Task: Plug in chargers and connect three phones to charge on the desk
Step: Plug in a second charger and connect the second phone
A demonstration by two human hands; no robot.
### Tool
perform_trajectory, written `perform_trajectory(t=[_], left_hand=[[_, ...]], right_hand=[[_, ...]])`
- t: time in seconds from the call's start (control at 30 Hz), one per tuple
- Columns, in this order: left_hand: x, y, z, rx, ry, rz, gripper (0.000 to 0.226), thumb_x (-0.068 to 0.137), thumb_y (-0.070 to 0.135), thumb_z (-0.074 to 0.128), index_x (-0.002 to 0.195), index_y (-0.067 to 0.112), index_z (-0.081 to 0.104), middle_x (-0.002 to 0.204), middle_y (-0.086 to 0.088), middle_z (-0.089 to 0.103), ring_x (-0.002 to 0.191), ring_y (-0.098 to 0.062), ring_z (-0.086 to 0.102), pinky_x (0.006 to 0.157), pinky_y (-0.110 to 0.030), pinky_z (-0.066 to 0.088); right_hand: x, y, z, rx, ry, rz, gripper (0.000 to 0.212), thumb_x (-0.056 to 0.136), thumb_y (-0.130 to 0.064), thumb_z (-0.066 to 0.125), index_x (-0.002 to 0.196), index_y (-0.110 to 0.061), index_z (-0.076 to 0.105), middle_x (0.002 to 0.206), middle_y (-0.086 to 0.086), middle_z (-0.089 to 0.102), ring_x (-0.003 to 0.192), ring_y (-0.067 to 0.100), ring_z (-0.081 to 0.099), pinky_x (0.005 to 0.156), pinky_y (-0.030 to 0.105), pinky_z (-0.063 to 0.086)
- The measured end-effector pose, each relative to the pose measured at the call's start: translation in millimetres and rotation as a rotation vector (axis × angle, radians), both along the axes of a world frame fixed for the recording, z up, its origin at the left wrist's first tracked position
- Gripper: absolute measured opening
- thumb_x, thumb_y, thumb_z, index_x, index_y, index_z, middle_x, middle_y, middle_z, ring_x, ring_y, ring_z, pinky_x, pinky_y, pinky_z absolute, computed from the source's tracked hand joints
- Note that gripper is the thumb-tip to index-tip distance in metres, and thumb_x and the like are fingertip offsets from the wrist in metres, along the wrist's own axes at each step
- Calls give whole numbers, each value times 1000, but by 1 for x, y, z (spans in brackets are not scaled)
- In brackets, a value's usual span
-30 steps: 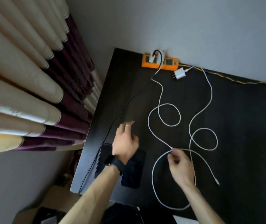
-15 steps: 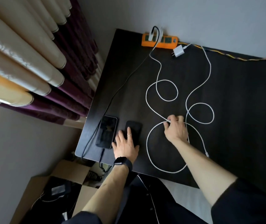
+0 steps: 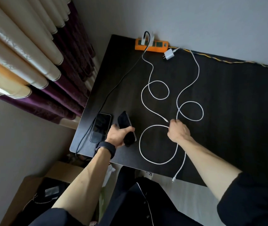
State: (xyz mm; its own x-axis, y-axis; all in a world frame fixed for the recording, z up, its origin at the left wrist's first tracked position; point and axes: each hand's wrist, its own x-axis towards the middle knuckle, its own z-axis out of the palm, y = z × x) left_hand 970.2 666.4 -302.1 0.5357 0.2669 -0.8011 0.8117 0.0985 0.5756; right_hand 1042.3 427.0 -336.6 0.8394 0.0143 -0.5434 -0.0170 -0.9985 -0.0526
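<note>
I am taking the orange power strip (image 3: 152,45) at the far edge of the desk (image 3: 227,111) as my landmark. Nearer me than the strip, toward the desk's front left corner, my left hand (image 3: 119,136) is closing around the lower half of a dark phone (image 3: 126,126), fingers wrapped over its edge, and the phone is tilting up off the desk. Just left of it a second phone (image 3: 100,127) is lying flat, with a black cable (image 3: 123,75) running from the strip toward its near end.

My right hand (image 3: 178,132), straight out from the strip toward me, is pinching the first white cable (image 3: 149,70) just behind its connector tip (image 3: 166,120), fist nearly closed. That cable is leading back to a plug in the strip. A second white cable (image 3: 196,75) is trailing from a loose white charger brick (image 3: 170,54) lying beside the strip's right end, not yet plugged in.

I am judging the phone light but slick and glassy, so holding it by its long edges seems safest. The cable looks limp and loopy; gripping the stiff collar behind the tip should give me aim for the port.
</note>
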Motion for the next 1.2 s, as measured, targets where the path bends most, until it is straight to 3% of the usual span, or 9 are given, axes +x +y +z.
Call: perform_trajectory(t=[0.1,0.17,0.27,0.4,0.5,0.67,0.87,1.03,1.2], left_hand=[[-6,-1,3,-105,-35,41,25,81,19,78,91,22,55,88,0,63,77,-9,58,60,-28,49],[-10,1,4,-155,-47,64,39,78,24,80,110,12,62,95,-4,67,84,-13,63,64,-29,49],[-18,4,6,-277,-28,96,35,75,26,80,102,11,63,91,-5,67,83,-18,66,69,-32,48],[-22,8,7,-449,-32,186,39,72,33,81,96,13,58,81,-10,58,58,-18,49,64,-31,43],[-8,9,19,-508,-66,229,48,65,40,85,97,15,60,83,-10,59,64,-19,41,64,-30,43],[13,7,53,-667,-112,223,24,75,42,79,75,20,70,98,-6,66,81,-18,53,73,-29,44],[33,-9,72,-698,-264,207,28,97,2,52,123,0,63,111,-17,72,96,-23,72,74,-29,60],[35,-20,80,-547,-272,166,33,90,-9,59,116,10,66,105,-17,74,89,-27,75,68,-35,61],[34,-38,90,-624,-301,259,34,95,-3,55,128,3,61,114,-15,73,94,-20,74,70,-27,60]], right_hand=[[-9,-12,-4,-27,-27,-117,38,92,-25,52,124,-4,59,126,16,57,117,37,59,92,41,50],[-6,-6,-4,-2,-86,-177,42,96,-32,48,125,-3,56,127,17,54,116,39,58,89,43,50],[2,15,-5,62,-138,-164,44,98,-42,49,126,-8,48,126,16,49,112,40,59,79,45,50],[7,31,-13,34,-41,-121,40,96,-29,59,130,-12,46,130,13,43,115,35,58,79,43,51],[10,32,-9,50,-55,-43,34,95,-19,58,126,-9,47,129,14,53,116,35,58,83,43,51],[-18,25,26,394,-330,-42,13,101,-23,45,104,-12,50,100,11,66,92,36,65,71,41,48],[-66,-5,70,681,-600,-179,5,90,-17,69,94,-20,69,84,-7,69,72,13,65,70,25,50],[-87,-15,106,863,-570,-443,11,85,-16,76,93,-24,74,75,-15,69,71,5,64,65,6,43],[-102,-17,142,1194,-384,-617,18,85,-14,77,96,-28,77,85,-10,76,77,7,71,72,12,52]])
